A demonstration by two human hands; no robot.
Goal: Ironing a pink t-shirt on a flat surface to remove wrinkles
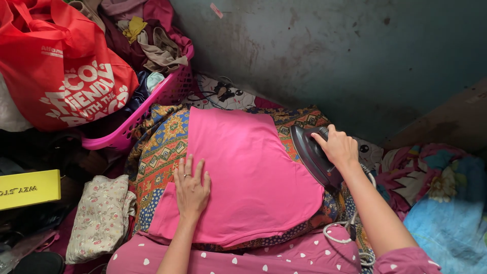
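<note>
Person's own arms, seen from above. Left hand (192,189): palm down, flat, fingers extended and slightly spread, pointing away from the body; a ring sits on one finger. The left forearm runs bare from the lower edge of the view up to the wrist, nearly straight in line with the hand. Right hand (337,147): fingers curled in a closed grip around a handle, knuckles uppermost, thumb side toward the left hand. The right wrist is slightly bent; the forearm extends diagonally from the lower right, bare up to a pink sleeve at the elbow. The two hands lie well apart.
</note>
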